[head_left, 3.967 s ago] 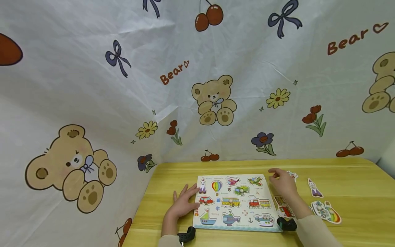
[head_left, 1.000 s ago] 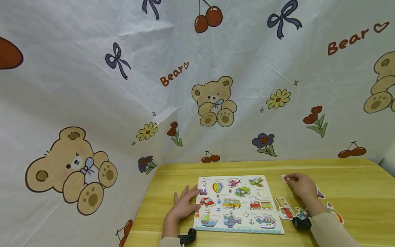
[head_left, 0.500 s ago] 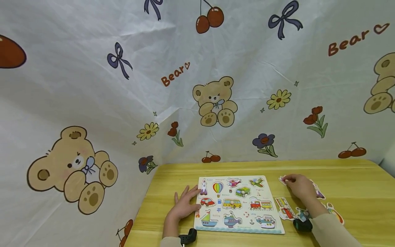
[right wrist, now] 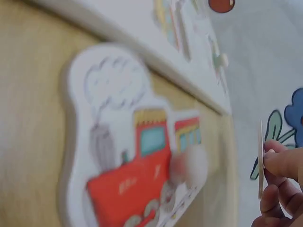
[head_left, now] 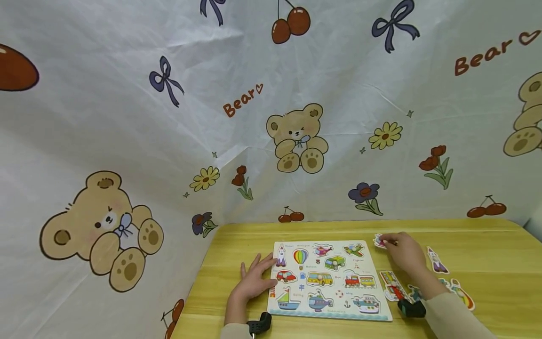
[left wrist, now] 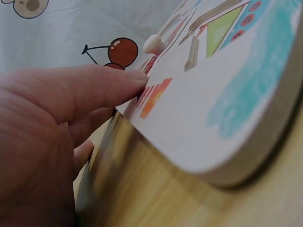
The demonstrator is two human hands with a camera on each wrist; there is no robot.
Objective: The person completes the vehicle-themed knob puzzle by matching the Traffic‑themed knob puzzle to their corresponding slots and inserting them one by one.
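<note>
A white puzzle board (head_left: 323, 288) printed with vehicles lies on the table. My left hand (head_left: 250, 283) rests at its left edge, fingers spread, and the thumb (left wrist: 109, 85) lies on the board's face in the left wrist view. Beyond the board's upper right corner, my right hand (head_left: 407, 254) pinches a small pink-and-white puzzle piece (head_left: 379, 240) between thumb and fingers. The right wrist view shows that thin piece (right wrist: 261, 161) edge-on and raised; its picture is hidden there. Below this hand sits a train piece (head_left: 392, 286) with a round knob.
Right of the board, a rocket piece (head_left: 437, 260) and a rainbow-coloured piece (head_left: 461, 294) lie on the wooden table (head_left: 499, 268). Another piece (head_left: 415, 293) is partly covered by the right wrist's camera (head_left: 411, 308). A bear-print cloth (head_left: 338, 84) hangs behind.
Four seconds ago my right hand hovered near the board with nothing visibly pinched. Since then it went right, took the small piece, and moved back left with it. My left hand stayed put.
</note>
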